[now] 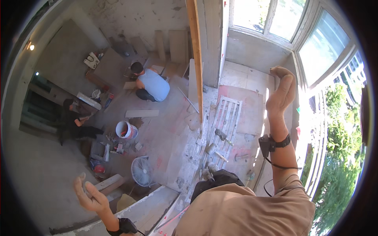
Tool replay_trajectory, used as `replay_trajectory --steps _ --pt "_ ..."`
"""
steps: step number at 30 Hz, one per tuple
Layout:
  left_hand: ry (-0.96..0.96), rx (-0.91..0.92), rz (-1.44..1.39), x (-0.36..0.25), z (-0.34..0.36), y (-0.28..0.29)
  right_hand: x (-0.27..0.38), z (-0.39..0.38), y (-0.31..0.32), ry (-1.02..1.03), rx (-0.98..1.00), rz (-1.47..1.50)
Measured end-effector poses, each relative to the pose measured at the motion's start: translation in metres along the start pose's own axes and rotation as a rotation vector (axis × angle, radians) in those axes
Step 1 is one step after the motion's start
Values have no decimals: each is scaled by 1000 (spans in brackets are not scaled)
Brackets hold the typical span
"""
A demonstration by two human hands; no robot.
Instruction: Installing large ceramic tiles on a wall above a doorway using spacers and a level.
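My left hand (89,195) is raised at the lower left, fingers loosely bent and thumb apart, with nothing in it. It is nearest to a low wall top (151,208) and a wooden board (110,183). My right hand (281,90) is lifted at the upper right beside the window, palm inward, fingers curving over and holding nothing visible. Below me lies a slatted metal platform (226,114), with my shoes (210,168) at its near end. On it are a mallet (216,152) and a dark, dusty hand tool (223,135) whose kind is unclear.
A wooden post (195,51) rises ahead. An open window sash (325,47) stands on the right. At left, a person in light blue (155,84) squats by boards; another in dark clothes (76,120) is low down. A white bucket (126,129) and a fan (141,172) stand between.
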State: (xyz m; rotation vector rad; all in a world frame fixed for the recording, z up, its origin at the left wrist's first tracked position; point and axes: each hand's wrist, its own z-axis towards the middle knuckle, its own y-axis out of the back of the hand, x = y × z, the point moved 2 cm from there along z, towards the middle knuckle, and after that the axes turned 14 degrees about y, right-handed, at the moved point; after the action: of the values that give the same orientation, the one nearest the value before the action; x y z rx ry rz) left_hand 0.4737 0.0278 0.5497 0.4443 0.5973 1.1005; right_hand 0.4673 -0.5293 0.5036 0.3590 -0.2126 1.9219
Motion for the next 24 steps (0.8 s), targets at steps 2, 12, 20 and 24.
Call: replay_trajectory --steps 2,12,20,24 --pt "-7 10 -120 -11 3 -31 -6 2 15 17 -4 -39" --pt "-56 52 -223 -14 2 -58 36 27 16 153 35 -143" --pt "-190 -82 -149 -82 55 -27 41 65 -50 219 -101 266" --pt "-392 -237 -162 -139 93 -23 24 116 -81 277 -175 386"
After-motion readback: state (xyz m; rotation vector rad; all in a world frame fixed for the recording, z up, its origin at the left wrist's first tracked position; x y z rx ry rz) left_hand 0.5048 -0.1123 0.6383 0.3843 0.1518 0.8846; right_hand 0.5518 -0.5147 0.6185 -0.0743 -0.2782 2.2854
